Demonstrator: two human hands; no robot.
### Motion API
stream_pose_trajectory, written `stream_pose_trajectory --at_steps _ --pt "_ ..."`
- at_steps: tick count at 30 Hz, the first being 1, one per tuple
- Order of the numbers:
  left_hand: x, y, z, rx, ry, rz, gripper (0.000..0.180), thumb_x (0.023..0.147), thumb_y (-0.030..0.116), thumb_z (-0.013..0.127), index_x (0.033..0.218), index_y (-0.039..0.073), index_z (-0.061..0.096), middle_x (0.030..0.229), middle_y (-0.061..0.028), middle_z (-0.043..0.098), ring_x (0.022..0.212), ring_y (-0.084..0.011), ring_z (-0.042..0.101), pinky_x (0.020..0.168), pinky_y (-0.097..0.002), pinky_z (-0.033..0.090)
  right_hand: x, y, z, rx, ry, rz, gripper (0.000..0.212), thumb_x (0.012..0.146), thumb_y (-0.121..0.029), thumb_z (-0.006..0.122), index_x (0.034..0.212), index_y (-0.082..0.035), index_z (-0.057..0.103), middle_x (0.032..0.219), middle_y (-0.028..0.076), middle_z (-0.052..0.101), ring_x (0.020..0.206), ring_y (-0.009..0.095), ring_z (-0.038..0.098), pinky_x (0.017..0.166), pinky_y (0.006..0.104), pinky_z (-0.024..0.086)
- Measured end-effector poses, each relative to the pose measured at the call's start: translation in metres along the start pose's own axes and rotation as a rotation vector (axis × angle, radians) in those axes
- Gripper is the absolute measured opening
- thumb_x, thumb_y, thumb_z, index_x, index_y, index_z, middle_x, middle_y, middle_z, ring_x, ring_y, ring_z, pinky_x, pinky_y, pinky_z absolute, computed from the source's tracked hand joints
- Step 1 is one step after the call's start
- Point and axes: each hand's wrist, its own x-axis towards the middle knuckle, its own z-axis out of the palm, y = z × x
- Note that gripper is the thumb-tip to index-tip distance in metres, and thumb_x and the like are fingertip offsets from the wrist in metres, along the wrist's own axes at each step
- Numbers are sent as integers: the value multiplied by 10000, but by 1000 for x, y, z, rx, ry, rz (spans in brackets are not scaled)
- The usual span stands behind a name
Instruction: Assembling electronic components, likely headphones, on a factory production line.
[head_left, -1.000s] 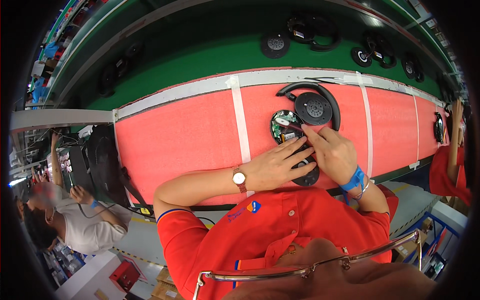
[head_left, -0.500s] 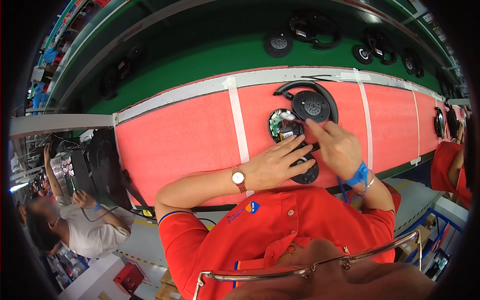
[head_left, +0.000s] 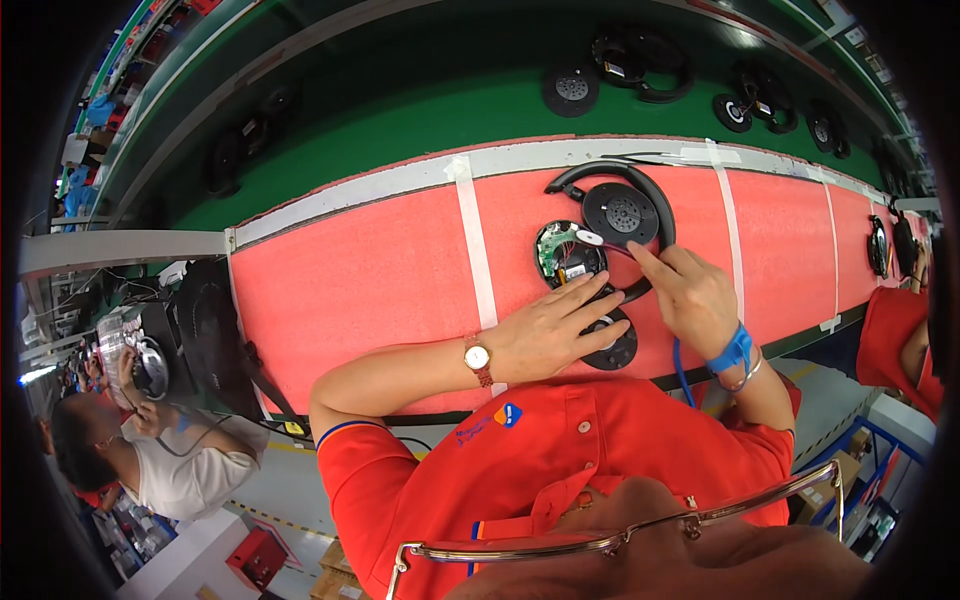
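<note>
A black headset (head_left: 612, 205) is laid flat on the red mat of the bench (head_left: 380, 270), right of a white tape strip (head_left: 478, 250) that crosses the mat from far to near. Its headband curves round a closed ear cup with a perforated round face (head_left: 621, 213), and just left of that cup an opened ear cup (head_left: 566, 253) is seen, with a green circuit board and thin wires exposed. The left hand (head_left: 553, 331) is spread flat, fingers extended, with its fingertips resting at the near edge of the opened cup; nothing is gripped by it, and a round black cover part (head_left: 612, 345) lies partly under its fingers. A wristwatch (head_left: 478, 356) is worn on that wrist. The right hand (head_left: 690, 293) is loosely curled with the forefinger stretched out, its tip touching the headband beside the wires; no object is held in it. A blue strap (head_left: 731, 351) is worn on the right wrist. Farther off, on the green belt (head_left: 400, 130), more black headset parts (head_left: 640, 62) are laid out. At the left, another person (head_left: 150, 460) is seated.
</note>
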Motion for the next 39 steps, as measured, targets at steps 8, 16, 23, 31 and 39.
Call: stream_pose_trajectory --at_steps 8,16,23,31,39 --pt "1 -2 1 -17 -3 -2 560 722 56 653 1272 89 557 1367 -174 475 1333 -381 393 1098 -470 375 5 -14 15 44 29 -12 516 720 8 601 1225 -93 626 779 71 536 675 248 586 572 368 490" --pt "2 0 1 -14 -4 -7 577 706 54 658 1273 86 554 1360 -179 479 1331 -384 395 1100 -470 373 -2 -17 19 25 62 11 475 736 -18 608 1203 -100 637 759 65 527 644 239 583 547 360 495" --pt "1 -2 2 -23 5 -2 552 709 46 646 1254 69 562 1351 -182 486 1322 -386 407 1100 -469 373 -2 -16 14 21 58 52 463 743 -28 620 1197 -111 643 757 64 534 643 234 593 538 351 499" --pt "-3 -4 1 -25 40 29 489 753 39 617 1238 10 560 1350 -189 494 1314 -382 423 1085 -465 389 -2 2 10 409 77 180 327 809 -27 682 1131 -9 631 852 129 591 734 291 606 629 349 489" --pt "-6 5 -6 -147 4 22 526 744 47 639 1256 -19 536 1344 -194 507 1285 -365 468 1056 -437 427 -20 20 10 607 -181 151 237 742 -50 744 921 52 626 1016 158 597 912 296 616 769 331 493"
